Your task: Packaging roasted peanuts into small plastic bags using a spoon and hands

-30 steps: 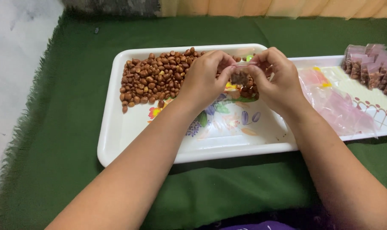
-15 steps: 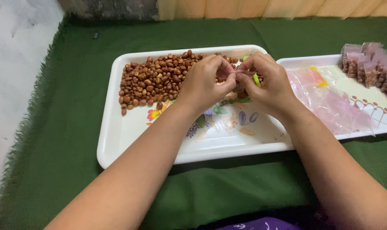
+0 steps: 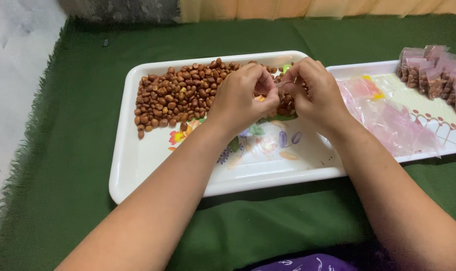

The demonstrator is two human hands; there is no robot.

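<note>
- Over white tray (image 3: 137, 170), beside peanut heap (image 3: 178, 95): left hand (image 3: 243, 98) and right hand (image 3: 316, 93), fingertips pinching small clear bag (image 3: 283, 84).
- Right of those: empty pink bags (image 3: 388, 120), filled packets (image 3: 434, 75).

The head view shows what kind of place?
Likely a home snack-packing spot: a white tray heaped with roasted peanuts, a pile of empty plastic pouches and filled packets, all on green cloth.
</note>
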